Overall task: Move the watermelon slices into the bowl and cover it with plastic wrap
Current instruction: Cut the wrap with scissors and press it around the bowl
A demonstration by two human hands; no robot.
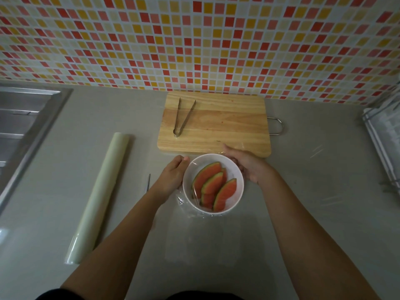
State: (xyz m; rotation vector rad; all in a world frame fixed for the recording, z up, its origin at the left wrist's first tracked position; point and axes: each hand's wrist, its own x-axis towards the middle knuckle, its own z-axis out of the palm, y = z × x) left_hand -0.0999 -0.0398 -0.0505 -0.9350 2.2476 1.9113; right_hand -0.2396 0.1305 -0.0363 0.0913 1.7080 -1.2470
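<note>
A white bowl [234, 169] stands on the grey counter just in front of the cutting board. Several watermelon slices [225, 192] with green rinds lie inside it. A sheet of clear plastic wrap [184, 201] is stretched over the bowl and bunches at its lower left side. My left hand [173, 176] presses against the bowl's left wall over the wrap. My right hand [246, 164] cups the bowl's upper right rim, fingers curled on the wrap. The roll of plastic wrap [99, 195] lies on the counter to the left.
A wooden cutting board [227, 126] sits behind the bowl with metal tongs [183, 116] on it. A thin metal blade [148, 181] lies left of my left hand. A steel sink [23, 118] is at far left, a rack [385, 135] at far right.
</note>
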